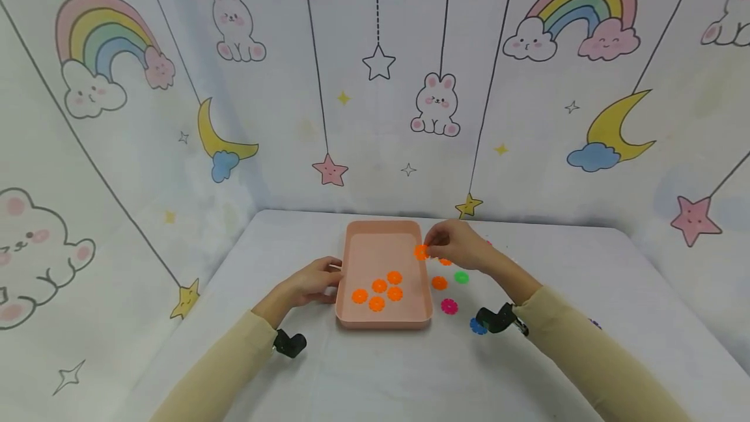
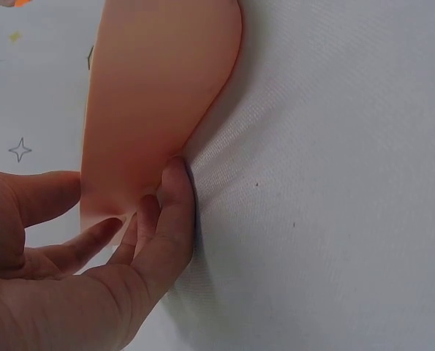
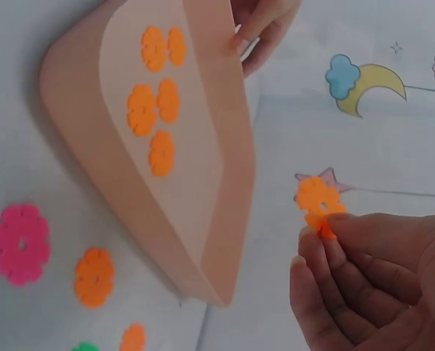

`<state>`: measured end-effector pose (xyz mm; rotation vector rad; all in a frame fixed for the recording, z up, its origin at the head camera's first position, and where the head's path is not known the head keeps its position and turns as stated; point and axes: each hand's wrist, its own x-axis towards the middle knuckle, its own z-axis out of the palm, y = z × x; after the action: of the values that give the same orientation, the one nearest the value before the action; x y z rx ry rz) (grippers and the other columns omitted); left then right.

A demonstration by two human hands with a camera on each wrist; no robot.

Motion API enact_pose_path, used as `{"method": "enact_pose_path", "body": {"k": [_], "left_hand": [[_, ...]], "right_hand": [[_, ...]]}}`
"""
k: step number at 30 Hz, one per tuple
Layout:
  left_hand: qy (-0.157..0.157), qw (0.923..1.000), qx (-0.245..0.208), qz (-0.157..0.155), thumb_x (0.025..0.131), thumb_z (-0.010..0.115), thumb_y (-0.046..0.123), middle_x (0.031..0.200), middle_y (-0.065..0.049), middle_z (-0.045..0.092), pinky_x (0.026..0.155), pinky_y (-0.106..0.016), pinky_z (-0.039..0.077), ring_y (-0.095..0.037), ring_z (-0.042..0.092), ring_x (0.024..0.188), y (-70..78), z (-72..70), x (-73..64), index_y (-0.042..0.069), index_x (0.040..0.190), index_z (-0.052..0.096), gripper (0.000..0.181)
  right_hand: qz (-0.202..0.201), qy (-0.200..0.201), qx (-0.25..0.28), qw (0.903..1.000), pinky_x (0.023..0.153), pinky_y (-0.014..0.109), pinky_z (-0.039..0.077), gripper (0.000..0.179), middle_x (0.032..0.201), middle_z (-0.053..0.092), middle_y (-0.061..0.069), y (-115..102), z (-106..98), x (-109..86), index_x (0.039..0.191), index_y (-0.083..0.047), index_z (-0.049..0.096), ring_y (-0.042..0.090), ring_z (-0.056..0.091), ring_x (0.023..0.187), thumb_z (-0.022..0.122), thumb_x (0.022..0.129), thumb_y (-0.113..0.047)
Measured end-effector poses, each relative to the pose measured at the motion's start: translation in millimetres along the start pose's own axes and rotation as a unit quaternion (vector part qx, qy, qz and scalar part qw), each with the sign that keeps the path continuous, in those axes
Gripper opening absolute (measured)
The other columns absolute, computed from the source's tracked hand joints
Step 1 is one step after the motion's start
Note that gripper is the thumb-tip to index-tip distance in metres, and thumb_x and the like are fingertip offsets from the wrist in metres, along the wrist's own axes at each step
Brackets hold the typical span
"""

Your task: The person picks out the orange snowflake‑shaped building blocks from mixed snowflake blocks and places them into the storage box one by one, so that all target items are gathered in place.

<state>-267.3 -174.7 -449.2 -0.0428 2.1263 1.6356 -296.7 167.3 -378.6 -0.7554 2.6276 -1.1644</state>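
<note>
A shallow pink-orange tray (image 1: 383, 246) lies on the white table, with several orange snowflake discs (image 1: 377, 304) on its floor toward the near end. My left hand (image 1: 316, 281) rests at the tray's left side. In the left wrist view its fingers (image 2: 175, 201) touch the outer wall, one tip low by the tablecloth and another up at the rim. Over by the right rim, my right hand (image 1: 457, 245) pinches an orange snowflake disc (image 3: 318, 191) between thumb and fingertips, raised above the table.
Right of the tray lie loose discs: orange (image 1: 439, 282), green (image 1: 461, 277), pink (image 1: 449, 306) and blue (image 1: 478, 326). Another dark one (image 1: 595, 323) lies farther right, partly behind the right sleeve. A curtain (image 1: 375, 148) printed with rabbits and stars hangs behind the table.
</note>
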Motion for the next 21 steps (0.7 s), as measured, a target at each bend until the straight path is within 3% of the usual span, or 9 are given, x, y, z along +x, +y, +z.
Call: {"method": "enact_pose_path", "body": {"k": [5, 11, 15, 18, 21], "left_hand": [[-0.006, 1.0, 0.001, 0.003, 0.107, 0.053, 0.012, 0.145, -0.026, 0.048, 0.085, -0.044, 0.06, -0.031, 0.059, 0.11, 0.4, 0.1, 0.9, -0.004, 0.149, 0.038, 0.048], [-0.001, 1.0, -0.004, -0.002, 0.107, 0.053, 0.013, 0.144, -0.025, 0.048, 0.085, -0.044, 0.06, -0.031, 0.059, 0.109, -1.0, 0.0, 1.1, -0.003, 0.149, 0.039, 0.047], [0.007, 0.9999, -0.006, -0.005, 0.106, 0.054, 0.013, 0.141, -0.023, 0.051, 0.085, -0.043, 0.06, -0.029, 0.06, 0.108, -1.2, 0.8, 2.3, -0.002, 0.148, 0.041, 0.046], [0.005, 1.0, -0.004, -0.005, 0.106, 0.054, 0.013, 0.14, -0.023, 0.052, 0.085, -0.044, 0.06, -0.029, 0.06, 0.108, -0.4, 0.4, 1.3, -0.002, 0.148, 0.041, 0.047], [0.001, 1.0, -0.001, -0.004, 0.107, 0.054, 0.014, 0.141, -0.024, 0.051, 0.086, -0.045, 0.06, -0.03, 0.06, 0.108, -0.4, 0.1, 0.0, -0.002, 0.149, 0.039, 0.048]], "right_hand": [[0.006, -0.035, 0.003, 0.9994, 0.075, 0.034, 0.058, 0.004, 0.088, 0.072, 0.004, -10.5, 13.4, 18.3, 0.096, -0.003, 0.071, 0.027, 0.068, 0.084, 0.072, 0.093, -0.006], [0.002, -0.073, 0.018, 0.9972, 0.079, 0.038, 0.059, 0.004, 0.088, 0.073, 0.005, -21.6, 31.6, 39.5, 0.096, -0.001, 0.07, 0.027, 0.069, 0.084, 0.07, 0.092, -0.003], [-0.002, -0.091, 0.021, 0.9957, 0.08, 0.042, 0.06, 0.004, 0.086, 0.072, 0.006, -27.1, 44.0, 53.2, 0.095, 0.0, 0.07, 0.035, 0.07, 0.086, 0.07, 0.091, 0.0], [-0.009, -0.106, -0.001, 0.9943, 0.079, 0.034, 0.059, 0.004, 0.087, 0.073, 0.006, -27.2, 55.5, 63.8, 0.093, 0.0, 0.071, 0.03, 0.07, 0.086, 0.071, 0.089, 0.001], [-0.006, -0.116, -0.051, 0.9919, 0.078, 0.026, 0.055, 0.005, 0.088, 0.073, 0.002, -27.3, 67.2, 72.2, 0.092, -0.006, 0.073, 0.016, 0.067, 0.083, 0.073, 0.088, -0.002]]}}
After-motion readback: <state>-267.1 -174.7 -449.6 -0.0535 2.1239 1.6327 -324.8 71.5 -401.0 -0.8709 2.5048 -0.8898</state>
